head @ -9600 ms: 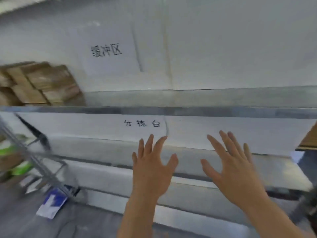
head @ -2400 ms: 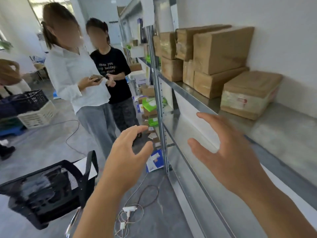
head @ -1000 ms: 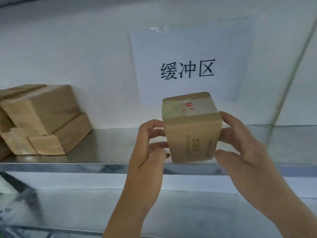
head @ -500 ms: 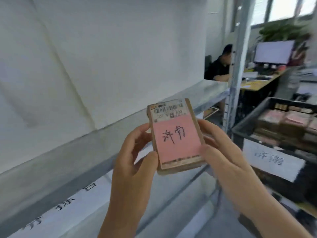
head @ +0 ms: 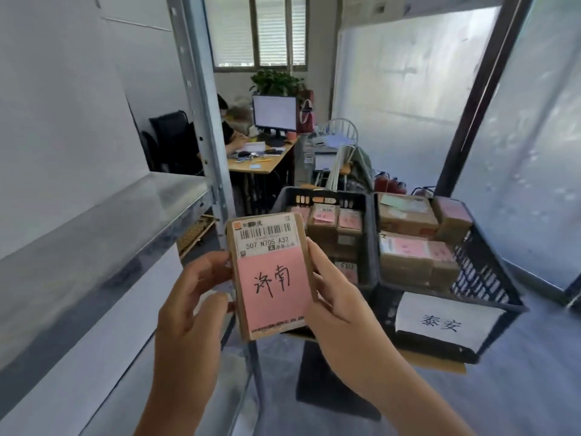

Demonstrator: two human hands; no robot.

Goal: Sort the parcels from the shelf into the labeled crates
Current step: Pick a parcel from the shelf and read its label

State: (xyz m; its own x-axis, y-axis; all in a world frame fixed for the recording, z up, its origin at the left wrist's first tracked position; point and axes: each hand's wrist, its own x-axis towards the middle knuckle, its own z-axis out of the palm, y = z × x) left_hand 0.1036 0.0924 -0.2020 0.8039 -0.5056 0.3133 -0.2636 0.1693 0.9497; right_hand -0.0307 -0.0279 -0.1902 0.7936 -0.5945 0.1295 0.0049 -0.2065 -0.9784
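Observation:
I hold a small cardboard parcel (head: 270, 278) upright in front of me, its face showing a barcode label and a pink slip with handwritten characters. My left hand (head: 191, 297) grips its left edge and my right hand (head: 339, 306) grips its right edge. Behind it stand two black crates side by side. The left crate (head: 317, 196) holds several pink-labeled parcels. The right crate (head: 490, 272) holds several more and carries a white paper label (head: 440, 322) on its front.
The metal shelf (head: 103, 234) runs along my left, with its upright post (head: 204, 121) just beyond the parcel. A person sits at a desk (head: 261, 162) with a monitor in the background. Chairs and fire extinguishers (head: 390, 184) stand behind the crates.
I have turned further right, away from the shelf. The crates are now closer and more central behind the parcel. Both hands keep the same hold on it.

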